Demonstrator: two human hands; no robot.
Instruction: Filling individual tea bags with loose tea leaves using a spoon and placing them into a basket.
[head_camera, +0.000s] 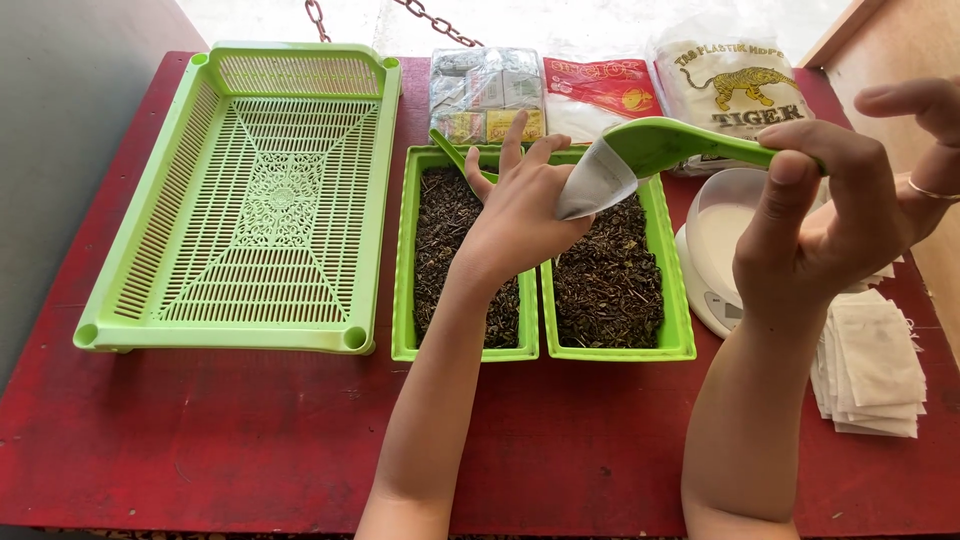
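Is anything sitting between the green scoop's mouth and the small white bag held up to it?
Nothing visible does. The right hand tips the green scoop so its mouth sits at the white bag, which the left hand holds open above the trays of dark loose leaves.

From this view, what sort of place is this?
Likely a small hand-packing bench for loose tea: two green trays of dark dried leaves on a red table, a stack of empty white sachets, a white scale. The right hand tips a green scoop into a sachet held by the left hand.
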